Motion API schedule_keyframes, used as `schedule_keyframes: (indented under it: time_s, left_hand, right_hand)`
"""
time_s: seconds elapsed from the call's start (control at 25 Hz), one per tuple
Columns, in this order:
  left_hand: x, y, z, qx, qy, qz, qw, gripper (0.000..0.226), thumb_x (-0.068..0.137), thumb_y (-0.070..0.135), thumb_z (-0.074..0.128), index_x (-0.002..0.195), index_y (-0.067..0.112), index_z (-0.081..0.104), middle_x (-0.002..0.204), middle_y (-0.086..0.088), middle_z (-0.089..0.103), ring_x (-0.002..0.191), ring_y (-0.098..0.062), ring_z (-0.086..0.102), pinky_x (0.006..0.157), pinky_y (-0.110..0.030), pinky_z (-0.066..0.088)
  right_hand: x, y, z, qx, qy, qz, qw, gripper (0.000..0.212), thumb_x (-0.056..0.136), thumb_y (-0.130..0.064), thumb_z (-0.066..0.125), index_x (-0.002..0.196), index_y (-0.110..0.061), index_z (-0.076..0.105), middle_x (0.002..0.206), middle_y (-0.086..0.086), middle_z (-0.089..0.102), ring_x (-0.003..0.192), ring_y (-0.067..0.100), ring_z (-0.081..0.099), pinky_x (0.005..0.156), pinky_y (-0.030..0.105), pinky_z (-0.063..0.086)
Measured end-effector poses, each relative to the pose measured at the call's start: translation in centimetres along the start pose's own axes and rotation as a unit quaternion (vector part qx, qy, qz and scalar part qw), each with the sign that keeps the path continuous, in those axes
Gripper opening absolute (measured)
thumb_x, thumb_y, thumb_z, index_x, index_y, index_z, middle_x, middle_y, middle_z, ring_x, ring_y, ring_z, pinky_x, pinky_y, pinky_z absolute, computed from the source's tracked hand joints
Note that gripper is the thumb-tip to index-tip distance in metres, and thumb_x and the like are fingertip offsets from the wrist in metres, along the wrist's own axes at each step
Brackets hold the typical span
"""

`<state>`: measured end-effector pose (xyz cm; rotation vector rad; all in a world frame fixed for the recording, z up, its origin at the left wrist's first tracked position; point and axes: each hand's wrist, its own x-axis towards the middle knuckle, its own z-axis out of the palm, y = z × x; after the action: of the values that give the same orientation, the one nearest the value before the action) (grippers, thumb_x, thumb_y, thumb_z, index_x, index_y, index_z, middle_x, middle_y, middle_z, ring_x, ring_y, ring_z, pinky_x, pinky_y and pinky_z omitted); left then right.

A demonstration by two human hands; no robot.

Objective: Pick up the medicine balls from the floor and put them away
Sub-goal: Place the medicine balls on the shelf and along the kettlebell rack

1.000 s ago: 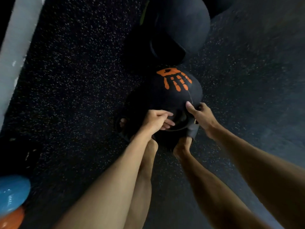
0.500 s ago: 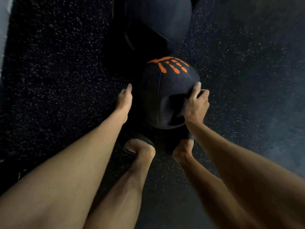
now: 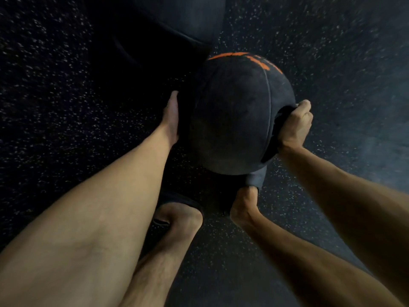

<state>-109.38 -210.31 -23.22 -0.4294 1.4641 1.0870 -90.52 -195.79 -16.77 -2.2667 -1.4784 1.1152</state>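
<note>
Medicine ball (image 3: pixel 232 120), black with an orange print (image 3: pixel 232 55) on its far side, sits between your two hands, in front of your shins. It hides the toe of your right shoe (image 3: pixel 254 178), so it looks raised off the floor (image 3: pixel 55 96), though the underside is out of view.

Your right hand (image 3: pixel 295 126) is clenched round the edge of a recessed grip (image 3: pixel 269 149) cut into the ball's right side. Your left hand (image 3: pixel 171 118) lies flat against the left side, fingers straight, pressing rather than gripping.

Expect it to be heavy and dense for its size. The seamed, matte skin looks grippy, not slick, and there is nothing fragile about it. The cut-out is the secure hold. If there is a matching one on the left, which cannot be seen, hook your fingers into that. Otherwise slide the flat palm lower to cradle the weight.

The floor is black speckled rubber, forgiving if the ball drops, but your toes are right under it. A larger dark ball (image 3: pixel 188 16) rests just beyond. The room is dim, and no rack or shelf is in sight.
</note>
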Motion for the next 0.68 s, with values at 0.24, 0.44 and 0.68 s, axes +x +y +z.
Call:
schedule_keyframes:
  time_s: [0.24,0.44,0.68]
  left_hand:
    - [2.5,0.0,0.4,-0.023,0.054,-0.012,0.998,0.091,0.071,0.077,0.044,0.139,0.018,0.056,0.131,-0.009,0.065,0.117,-0.03,0.063,0.107,-0.047,0.047]
    - [-4.5,0.9,-2.2,0.009,0.14,-0.064,0.988,0.089,0.084,0.071,0.032,0.15,0.012,0.042,0.142,-0.012,0.056,0.125,-0.033,0.056,0.113,-0.047,0.041]
    - [-20.9,7.2,-6.4,-0.004,0.169,-0.059,0.984,0.076,0.098,0.066,0.021,0.145,0.014,0.05,0.135,-0.012,0.06,0.118,-0.032,0.059,0.107,-0.044,0.047]
  right_hand:
    - [0.0,-0.8,-1.2,0.018,-0.066,0.123,0.99,0.048,0.101,-0.042,0.025,0.097,-0.014,0.064,0.124,0.012,0.064,0.109,0.031,0.058,0.103,0.044,0.045]
    - [-5.3,-2.3,-2.4,-0.027,-0.091,0.16,0.983,0.061,0.102,-0.047,0.024,0.126,-0.004,0.059,0.128,0.021,0.061,0.111,0.035,0.058,0.102,0.045,0.045]
    - [-15.7,-12.2,-7.9,-0.049,-0.164,0.118,0.978,0.071,0.102,-0.053,0.021,0.13,0.0,0.058,0.129,0.022,0.06,0.114,0.036,0.057,0.102,0.044,0.043]
